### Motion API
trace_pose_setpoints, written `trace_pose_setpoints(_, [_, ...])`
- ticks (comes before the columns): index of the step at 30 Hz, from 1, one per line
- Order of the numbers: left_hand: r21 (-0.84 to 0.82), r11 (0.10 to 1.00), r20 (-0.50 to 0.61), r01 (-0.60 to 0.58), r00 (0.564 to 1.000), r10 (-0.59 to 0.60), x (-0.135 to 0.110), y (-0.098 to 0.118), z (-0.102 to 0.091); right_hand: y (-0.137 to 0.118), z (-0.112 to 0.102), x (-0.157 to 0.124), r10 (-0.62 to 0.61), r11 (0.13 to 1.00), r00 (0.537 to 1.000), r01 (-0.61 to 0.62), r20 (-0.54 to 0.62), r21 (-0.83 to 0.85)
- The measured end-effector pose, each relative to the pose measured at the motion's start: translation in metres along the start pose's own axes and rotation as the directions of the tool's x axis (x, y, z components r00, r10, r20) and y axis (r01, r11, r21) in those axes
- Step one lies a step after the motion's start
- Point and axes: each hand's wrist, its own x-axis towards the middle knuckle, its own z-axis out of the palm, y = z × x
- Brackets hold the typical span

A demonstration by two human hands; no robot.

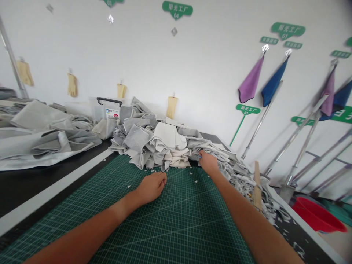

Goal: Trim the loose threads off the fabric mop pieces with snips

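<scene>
My left hand (151, 186) rests low over the green cutting mat (176, 223), just in front of the cloth pile. Its fingers are curled in, and nothing shows sticking out of them. Farther forward on the right, my right hand (209, 163) reaches to the edge of the heaped grey and off-white cloth pieces (165, 135). Its fingers are closed, with a small bluish bit showing at the fingertips; I cannot make out what it is. Small light scraps lie on the mat between the hands and the pile.
Larger grey cloths (49, 135) are stacked at the left, near a clear bin with a black handle (109, 101). Shredded trimmings and a wooden strip (257, 185) lie at the right. Beyond the table edge stand a red basin (316, 214) and mop poles (261, 123).
</scene>
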Motion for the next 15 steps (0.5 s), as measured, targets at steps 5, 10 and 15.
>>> trace_pose_setpoints(5, [0.008, 1.000, -0.013, 0.000, 1.000, 0.000, 0.001, 0.001, 0.001, 0.011, -0.040, 0.007, 0.031, 0.999, 0.995, -0.029, -0.097, 0.028])
trace_pose_setpoints(10, [-0.005, 1.000, -0.010, 0.010, 1.000, -0.010, 0.001, 0.001, 0.001, 0.017, -0.099, 0.016, 0.119, 0.961, 0.907, -0.004, -0.403, 0.275])
trace_pose_setpoints(15, [-0.149, 0.986, 0.048, 0.076, 0.996, -0.069, 0.002, 0.003, -0.002, 0.017, -0.165, 0.010, 0.110, 0.821, 0.779, 0.279, -0.617, 0.498])
